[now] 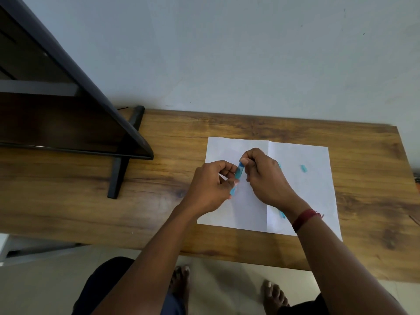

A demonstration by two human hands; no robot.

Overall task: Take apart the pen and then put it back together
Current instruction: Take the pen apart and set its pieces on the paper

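Note:
A translucent blue pen barrel (239,171) is held upright and slightly tilted above a white sheet of paper (302,192). My left hand (211,189) pinches its lower part, with the blue end (233,190) showing below the fingers. My right hand (264,176) grips its top end with thumb and fingertips. A small blue pen piece (303,168) lies loose on the paper at the right. Another thin blue part (282,214) peeks out beside my right wrist, mostly hidden by it.
The paper lies on a wooden table (136,201) against a pale wall. A dark monitor (68,105) on a black stand (120,176) fills the table's left side. My bare feet (272,296) show below the front edge.

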